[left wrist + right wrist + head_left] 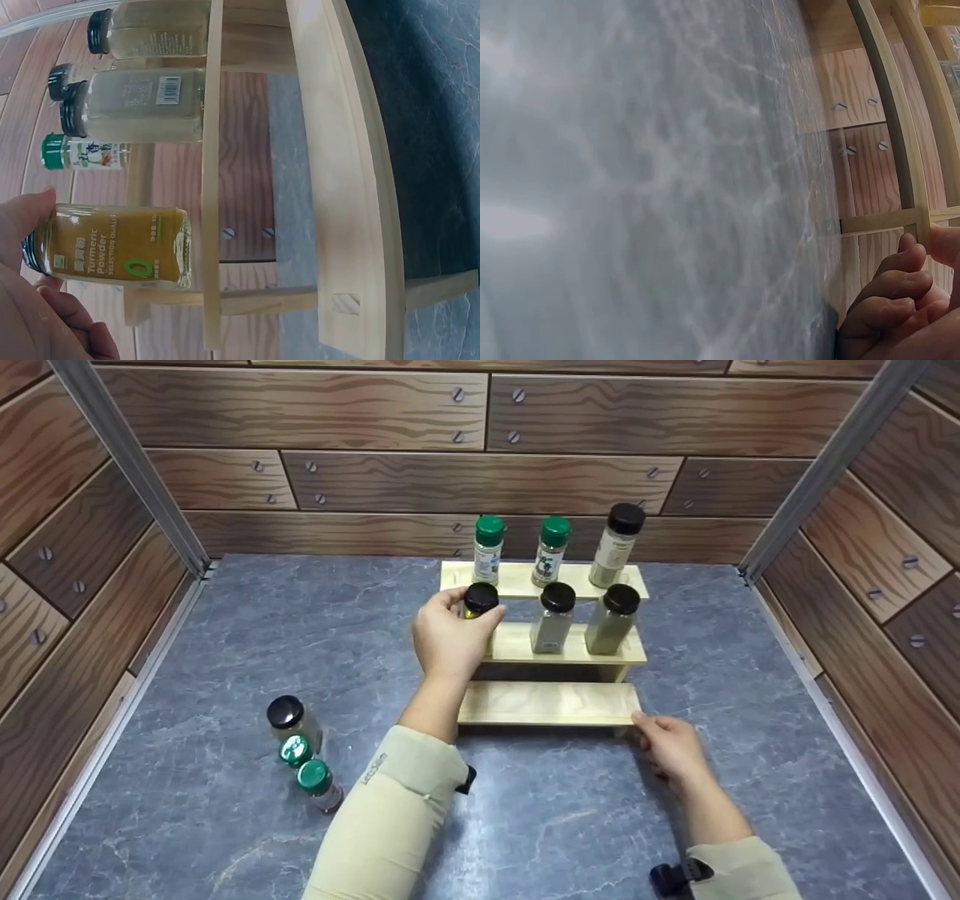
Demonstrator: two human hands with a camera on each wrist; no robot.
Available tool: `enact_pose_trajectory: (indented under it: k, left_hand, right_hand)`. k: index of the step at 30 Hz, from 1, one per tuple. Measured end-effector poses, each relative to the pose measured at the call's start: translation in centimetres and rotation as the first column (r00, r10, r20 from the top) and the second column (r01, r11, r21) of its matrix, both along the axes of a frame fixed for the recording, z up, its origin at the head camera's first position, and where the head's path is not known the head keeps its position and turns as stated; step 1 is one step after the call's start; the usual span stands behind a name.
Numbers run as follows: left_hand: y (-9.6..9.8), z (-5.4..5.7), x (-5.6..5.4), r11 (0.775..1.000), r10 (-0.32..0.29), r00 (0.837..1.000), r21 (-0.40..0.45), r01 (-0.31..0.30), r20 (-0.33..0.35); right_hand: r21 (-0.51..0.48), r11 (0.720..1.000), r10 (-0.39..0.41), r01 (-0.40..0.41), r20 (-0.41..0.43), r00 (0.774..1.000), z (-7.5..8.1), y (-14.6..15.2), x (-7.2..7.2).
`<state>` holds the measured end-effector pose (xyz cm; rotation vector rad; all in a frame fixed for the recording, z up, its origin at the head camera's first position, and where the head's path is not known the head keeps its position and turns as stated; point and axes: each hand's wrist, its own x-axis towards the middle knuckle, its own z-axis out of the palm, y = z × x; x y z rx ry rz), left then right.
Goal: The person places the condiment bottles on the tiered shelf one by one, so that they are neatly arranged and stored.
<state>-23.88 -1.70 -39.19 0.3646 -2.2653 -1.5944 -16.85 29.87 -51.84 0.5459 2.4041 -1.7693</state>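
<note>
My left hand [454, 641] grips a turmeric powder jar [120, 244] near its black lid. The jar is upright over the left end of the middle step of a three-step wooden rack [547, 701]. A small gap shows between its base and the step in the left wrist view. My right hand [671, 750] pinches the right front corner of the rack's lowest step, thumb on top and fingers curled at the edge. Two black-capped jars, one grey [553, 622] and one greenish [613, 622], stand on the middle step, right of the held jar.
Along the top step stand two green-capped bottles [487, 555] and a taller black-capped one [616, 547]. On the marbled tabletop at left are a black-capped jar [287, 714] and two green-capped bottles [319, 784]. Wood-patterned walls [390, 480] enclose the table.
</note>
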Motion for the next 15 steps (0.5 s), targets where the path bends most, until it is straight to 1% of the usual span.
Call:
enact_pose_trajectory:
  k: [4, 11, 15]
  left_hand:
    - [0.29, -0.2, -0.38, 1.0, 0.004, 1.0, 0.001, -0.004, 0.017]
    - [0.85, -0.41, -0.87, 1.0, -0.022, 1.0, -0.002, 0.022, 0.008]
    - [0.89, -0.37, -0.97, 1.0, -0.024, 1.0, 0.002, 0.024, 0.017]
  right_hand:
    - [-0.001, 1.0, 0.002, -0.002, 0.002, 1.0, -0.11, -0.01, 0.02]
    - [-0.009, 1.0, 0.002, -0.002, 0.0, 1.0, -0.14, 0.03, 0.05]
    - [-0.008, 1.0, -0.001, 0.0, -0.004, 1.0, -0.06, 0.04, 0.04]
